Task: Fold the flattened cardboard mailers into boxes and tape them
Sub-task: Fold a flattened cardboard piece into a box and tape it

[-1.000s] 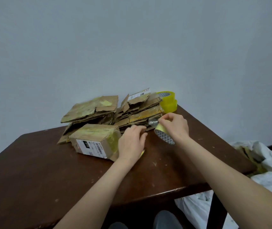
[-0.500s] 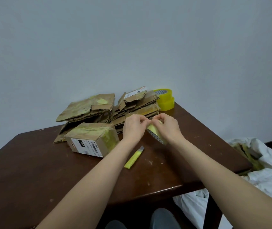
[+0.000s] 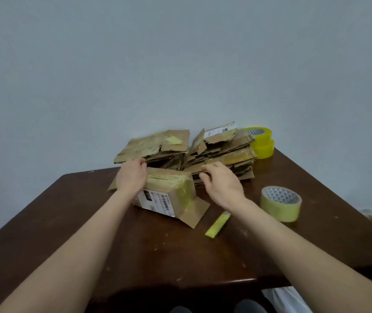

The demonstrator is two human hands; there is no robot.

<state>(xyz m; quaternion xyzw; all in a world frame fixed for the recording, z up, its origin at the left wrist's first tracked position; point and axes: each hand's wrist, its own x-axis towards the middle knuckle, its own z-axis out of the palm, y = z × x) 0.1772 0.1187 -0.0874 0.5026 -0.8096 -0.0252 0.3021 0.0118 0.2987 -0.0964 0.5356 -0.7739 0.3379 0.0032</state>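
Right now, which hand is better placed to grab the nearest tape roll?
Right. The right hand looks empty and the tape roll sits beside its wrist; the left hand holds the cardboard box, farther off.

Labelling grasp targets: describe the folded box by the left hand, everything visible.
The box is brown cardboard, folded up, with yellowish tape over its top and right end. A white barcode label covers the front face. One flap sticks out unsealed at lower right, lying on the table. It sits before the flattened mailers; the left hand grips its left end.
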